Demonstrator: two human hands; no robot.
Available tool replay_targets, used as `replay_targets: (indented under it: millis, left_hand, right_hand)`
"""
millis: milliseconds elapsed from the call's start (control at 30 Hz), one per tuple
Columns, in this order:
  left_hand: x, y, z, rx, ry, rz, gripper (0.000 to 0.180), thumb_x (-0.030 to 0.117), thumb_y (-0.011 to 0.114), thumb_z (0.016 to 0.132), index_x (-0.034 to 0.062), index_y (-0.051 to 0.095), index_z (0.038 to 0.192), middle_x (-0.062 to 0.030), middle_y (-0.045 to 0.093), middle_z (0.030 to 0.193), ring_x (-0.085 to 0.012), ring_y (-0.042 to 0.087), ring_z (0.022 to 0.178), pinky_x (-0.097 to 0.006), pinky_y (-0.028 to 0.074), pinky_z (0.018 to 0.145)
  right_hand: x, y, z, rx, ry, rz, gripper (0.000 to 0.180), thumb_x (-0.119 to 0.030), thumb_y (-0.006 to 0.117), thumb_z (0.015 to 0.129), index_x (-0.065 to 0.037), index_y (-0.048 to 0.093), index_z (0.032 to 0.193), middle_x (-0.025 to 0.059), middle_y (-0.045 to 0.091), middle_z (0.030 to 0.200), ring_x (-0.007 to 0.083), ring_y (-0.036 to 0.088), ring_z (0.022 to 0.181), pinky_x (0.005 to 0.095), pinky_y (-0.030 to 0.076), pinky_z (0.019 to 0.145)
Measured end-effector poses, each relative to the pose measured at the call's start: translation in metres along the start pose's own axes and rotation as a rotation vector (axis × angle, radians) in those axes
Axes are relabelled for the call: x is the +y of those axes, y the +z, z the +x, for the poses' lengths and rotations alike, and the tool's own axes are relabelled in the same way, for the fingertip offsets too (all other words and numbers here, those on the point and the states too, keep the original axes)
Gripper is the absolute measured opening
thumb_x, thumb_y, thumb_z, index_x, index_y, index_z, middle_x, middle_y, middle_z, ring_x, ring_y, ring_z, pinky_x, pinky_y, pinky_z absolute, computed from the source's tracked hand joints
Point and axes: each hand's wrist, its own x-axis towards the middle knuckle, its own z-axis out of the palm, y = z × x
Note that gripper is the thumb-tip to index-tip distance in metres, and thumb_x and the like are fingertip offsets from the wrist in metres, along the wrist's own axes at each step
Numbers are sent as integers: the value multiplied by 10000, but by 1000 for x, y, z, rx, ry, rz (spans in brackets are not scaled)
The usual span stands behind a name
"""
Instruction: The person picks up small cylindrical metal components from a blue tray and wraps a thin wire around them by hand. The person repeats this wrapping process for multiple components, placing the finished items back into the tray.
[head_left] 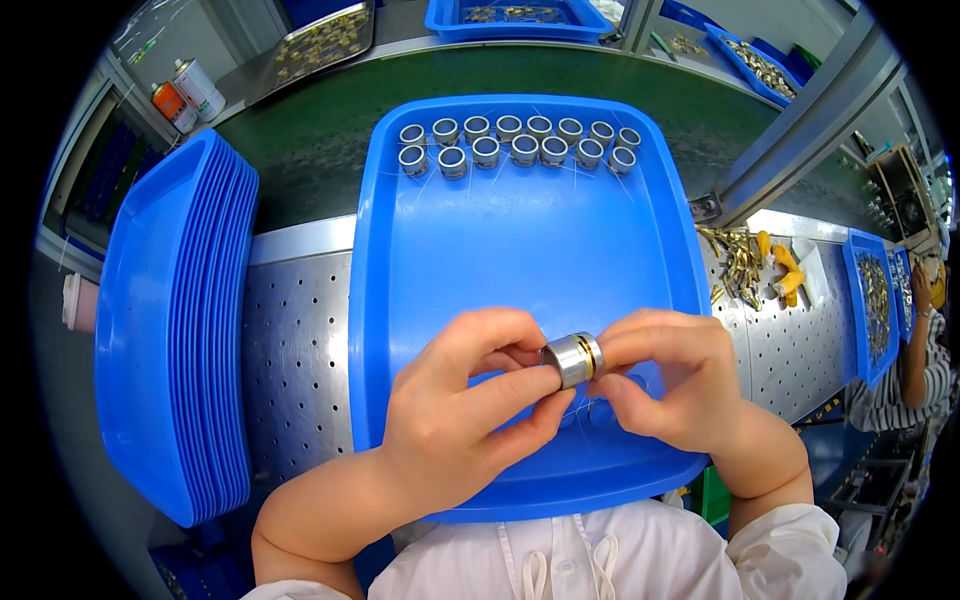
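Note:
Above the near part of a blue plastic tray (530,255), my two hands hold a short silver metal cylinder (568,361) between them. My left hand (455,405) pinches its left end with thumb and fingers. At the right end, beside a gold-coloured band, my right hand (675,370) is closed with its fingertips on the rim. Two rows of similar silver metal sleeves (524,150) stand on end along the tray's far side, with thin pale strands around them. Small translucent round pieces (601,412) lie in the tray partly hidden under my right hand.
A stack of blue trays (180,330) stands at left. Brass-coloured parts (740,268) and yellow finger-like pieces (788,272) lie right on the perforated metal bench (298,340). A metal post (800,125) rises beyond them. Across the green belt (300,180) are parts trays. Another person (910,370) works far right.

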Motion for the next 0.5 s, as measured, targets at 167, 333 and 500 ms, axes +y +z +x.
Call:
replay_targets:
  millis: [167, 333, 500]
  left_hand:
    - [3, -1, -3, -64, 53, 98, 254, -84, 740, 609, -6, 658, 837, -125, 541, 962, -192, 613, 764, -269, 571, 649]
    - [2, 0, -3, -58, 108, 103, 265, -80, 742, 608, -14, 658, 850, -131, 553, 944, -196, 607, 719, -267, 558, 618]
    - [3, 1, -1, -57, 176, 116, 262, -78, 737, 604, -22, 656, 847, -125, 563, 922, -205, 601, 680, -268, 518, 566]
  right_hand:
    - [-1, -2, -2, -36, 112, 26, 167, 32, 697, 677, 13, 672, 842, 106, 670, 792, 136, 661, 680, 235, 538, 600]
    - [-3, -3, -2, -44, 274, 147, 152, 35, 701, 669, 20, 667, 816, 101, 671, 800, 132, 660, 709, 237, 547, 638]
    - [-1, -5, -3, -84, 209, 140, 144, 40, 698, 660, 27, 659, 799, 100, 668, 809, 134, 659, 724, 237, 546, 643]
